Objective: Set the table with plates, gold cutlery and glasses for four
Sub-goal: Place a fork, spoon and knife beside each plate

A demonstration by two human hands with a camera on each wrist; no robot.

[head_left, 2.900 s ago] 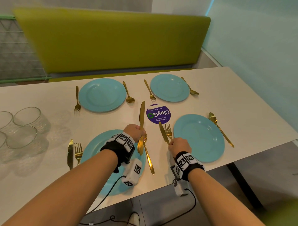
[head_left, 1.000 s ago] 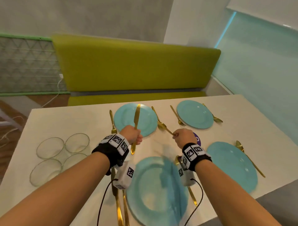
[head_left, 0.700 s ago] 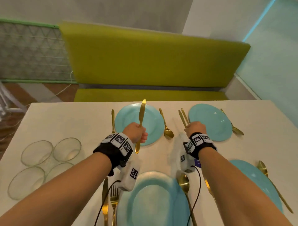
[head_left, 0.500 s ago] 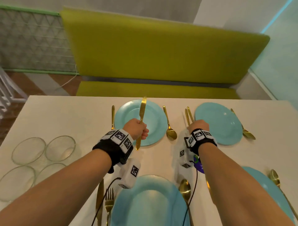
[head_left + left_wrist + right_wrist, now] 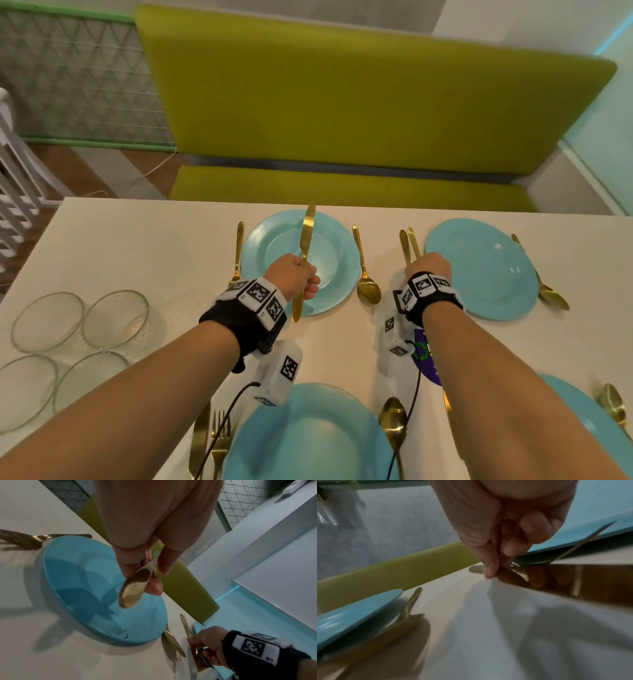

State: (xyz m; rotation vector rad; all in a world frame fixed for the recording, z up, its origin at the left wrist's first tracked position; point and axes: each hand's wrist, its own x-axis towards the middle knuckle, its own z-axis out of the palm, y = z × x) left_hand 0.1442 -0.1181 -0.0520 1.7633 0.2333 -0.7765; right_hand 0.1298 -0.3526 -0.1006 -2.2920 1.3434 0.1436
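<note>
- Since half a second ago little has shifted: the right hand [image 5: 428, 265] has sunk a touch lower at the far right setting, and the left hand [image 5: 291, 279] stays raised over the far left plate [image 5: 329, 270] with its knife.
- The left hand's fingers are curled tight round the handle of a gold knife [image 5: 306, 236]; the blade points up and away over the plate, and the handle end sticks out below the fist, clear of the table [image 5: 137, 246].
- In the left wrist view the rounded handle end [image 5: 133, 589] juts out between thumb and curled fingers [image 5: 133, 555], above the plate's blue surface.
- The right hand pinches a second gold knife [image 5: 405, 245] low against the table, just left of the far right plate [image 5: 486, 270]; its thumb and fingertips [image 5: 489, 566] press down at the table surface.
- A gold fork handle [image 5: 413, 241] lies right beside that knife, the two nearly touching; whether the fingers also hold the fork cannot be told.
- A gold spoon [image 5: 366, 284] lies between the two far plates, another spoon [image 5: 548, 291] right of the far right plate, and a fork [image 5: 237, 253] left of the far left plate.
- Four glass bowls [image 5: 78, 342] stand clustered at the table's left edge.
- The near plate [image 5: 308, 435] has a knife [image 5: 198, 442] and fork [image 5: 219, 442] on its left and a spoon [image 5: 394, 425] on its right.
</note>
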